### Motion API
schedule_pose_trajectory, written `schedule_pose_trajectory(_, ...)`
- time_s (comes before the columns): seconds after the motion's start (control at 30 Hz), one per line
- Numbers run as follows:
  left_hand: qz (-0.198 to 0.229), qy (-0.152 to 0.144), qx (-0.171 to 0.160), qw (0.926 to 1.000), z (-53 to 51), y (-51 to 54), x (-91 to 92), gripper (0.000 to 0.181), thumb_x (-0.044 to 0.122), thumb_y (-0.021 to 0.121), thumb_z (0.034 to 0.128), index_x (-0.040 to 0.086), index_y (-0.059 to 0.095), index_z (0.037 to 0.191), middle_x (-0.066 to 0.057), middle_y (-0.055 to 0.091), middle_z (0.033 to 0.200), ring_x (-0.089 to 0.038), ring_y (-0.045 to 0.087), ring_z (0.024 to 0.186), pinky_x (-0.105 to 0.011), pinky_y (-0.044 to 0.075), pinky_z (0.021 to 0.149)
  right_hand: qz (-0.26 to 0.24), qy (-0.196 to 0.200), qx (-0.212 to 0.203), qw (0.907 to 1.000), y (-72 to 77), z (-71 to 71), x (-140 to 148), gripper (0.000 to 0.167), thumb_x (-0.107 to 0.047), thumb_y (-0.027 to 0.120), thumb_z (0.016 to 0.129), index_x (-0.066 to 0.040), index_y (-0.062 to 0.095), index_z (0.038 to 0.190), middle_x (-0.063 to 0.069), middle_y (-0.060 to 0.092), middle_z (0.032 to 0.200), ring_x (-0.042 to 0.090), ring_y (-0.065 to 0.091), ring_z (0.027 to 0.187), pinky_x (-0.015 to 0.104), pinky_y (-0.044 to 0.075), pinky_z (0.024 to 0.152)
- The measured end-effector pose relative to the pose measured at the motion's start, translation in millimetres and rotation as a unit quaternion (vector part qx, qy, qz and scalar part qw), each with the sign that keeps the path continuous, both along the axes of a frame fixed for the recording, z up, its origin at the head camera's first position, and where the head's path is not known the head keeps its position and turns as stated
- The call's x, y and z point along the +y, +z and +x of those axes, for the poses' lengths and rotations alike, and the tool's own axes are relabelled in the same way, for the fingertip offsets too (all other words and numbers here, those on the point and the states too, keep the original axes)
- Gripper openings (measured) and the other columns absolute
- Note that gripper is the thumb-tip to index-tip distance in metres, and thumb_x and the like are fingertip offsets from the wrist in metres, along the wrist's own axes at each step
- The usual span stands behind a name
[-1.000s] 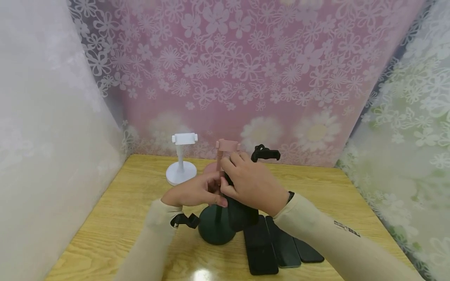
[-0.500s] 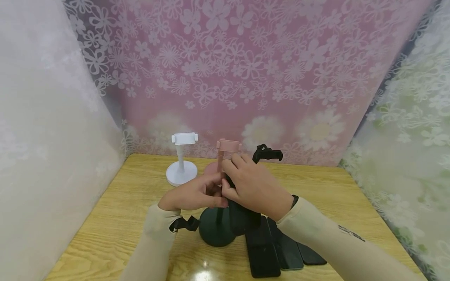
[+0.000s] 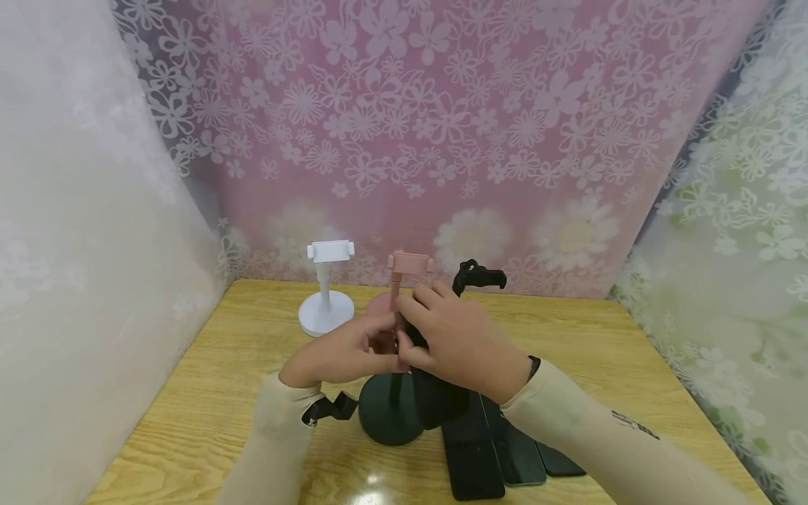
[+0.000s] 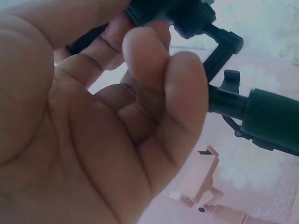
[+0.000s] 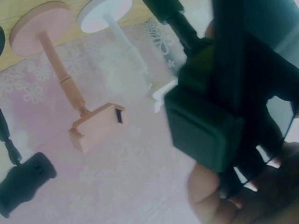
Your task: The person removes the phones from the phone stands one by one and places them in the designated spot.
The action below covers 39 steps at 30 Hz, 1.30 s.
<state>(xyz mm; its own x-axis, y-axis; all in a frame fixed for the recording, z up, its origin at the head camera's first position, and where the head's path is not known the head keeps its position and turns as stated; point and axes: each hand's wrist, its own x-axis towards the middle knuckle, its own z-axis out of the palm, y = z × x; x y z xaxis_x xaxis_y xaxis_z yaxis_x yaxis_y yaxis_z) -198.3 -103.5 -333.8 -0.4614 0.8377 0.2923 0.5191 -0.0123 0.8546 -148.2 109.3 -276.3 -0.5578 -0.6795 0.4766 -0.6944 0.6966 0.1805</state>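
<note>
A dark green phone stand (image 3: 393,414) stands in front of me, its clamp (image 5: 205,126) largely covered by my hands in the head view. My left hand (image 3: 344,354) holds the clamp from the left, fingers bent and thumb forward. In the left wrist view the stand's ribbed pole (image 4: 275,119) runs off to the right. On the other side, my right hand (image 3: 463,340) grips a dark phone (image 3: 438,403) at the clamp. That phone hangs tilted beneath the palm. How firmly it sits in the clamp is hidden.
Behind stand a white phone stand (image 3: 325,312), a pink phone stand (image 3: 410,264) and a black one (image 3: 482,277), the latter two partly hidden. Several dark phones (image 3: 475,456) lie side by side at the front right. Patterned cloth (image 3: 404,140) surrounds the wooden table (image 3: 240,365).
Both hands stay at the green stand's clamp with only small finger shifts. The held phone's lower end sits slightly lower in view. The other stands and phones keep their places.
</note>
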Motion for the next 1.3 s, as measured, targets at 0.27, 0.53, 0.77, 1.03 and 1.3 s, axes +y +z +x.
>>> schedule_pose_trajectory(0.27,-0.025,0.028,0.035,0.9987,6.4,5.6,0.6,0.011,0.015,0.064,0.1037,0.018,0.059,0.113,0.003,0.065,0.088,-0.014,0.062,0.072,-0.029,0.053,0.067,-0.067,0.051,0.018,0.9963,-3.9,2.5,9.6,0.033,-0.025,0.069,0.092,-0.016,0.067,0.123,-0.001,0.051,0.085,0.012,0.04,0.071,0.024,0.036,0.054)
schedule_pose_trajectory(0.53,-0.042,0.039,0.04,0.9975,9.1,6.8,2.2,0.014,0.021,0.064,0.1048,0.017,0.058,0.116,0.001,0.063,0.089,-0.016,0.061,0.071,-0.03,0.051,0.067,-0.101,0.095,0.072,0.9876,-9.0,8.0,16.0,0.04,-0.031,0.055,0.099,-0.011,0.065,0.132,0.002,0.055,0.089,0.015,0.042,0.073,0.029,0.039,0.057)
schedule_pose_trajectory(0.77,-0.055,0.052,0.041,0.9963,9.5,7.3,3.8,0.017,0.022,0.067,0.1031,0.018,0.055,0.113,0.0,0.058,0.089,-0.015,0.055,0.068,-0.029,0.048,0.065,-0.155,0.093,0.138,0.9739,-12.2,29.0,47.7,0.038,-0.035,0.047,0.104,-0.005,0.066,0.119,0.006,0.059,0.091,0.016,0.046,0.069,0.03,0.043,0.053)
schedule_pose_trajectory(1.03,-0.058,0.052,0.039,0.9962,8.6,8.4,6.6,0.018,0.022,0.068,0.1028,0.016,0.056,0.115,-0.001,0.06,0.096,-0.016,0.054,0.07,-0.029,0.047,0.067,-0.154,0.044,0.223,0.9615,-50.5,34.5,124.2,0.042,-0.035,0.046,0.105,0.0,0.069,0.11,0.012,0.062,0.088,0.026,0.053,0.069,0.035,0.044,0.046)
schedule_pose_trajectory(1.3,-0.053,0.053,0.03,0.9968,9.3,7.0,3.8,0.019,0.022,0.069,0.1024,0.016,0.055,0.114,-0.002,0.058,0.091,-0.016,0.053,0.069,-0.028,0.047,0.065,-0.126,-0.024,0.205,0.9703,-82.1,38.2,189.8,0.046,-0.037,0.045,0.104,0.002,0.068,0.109,0.014,0.061,0.088,0.033,0.057,0.076,0.039,0.045,0.048)
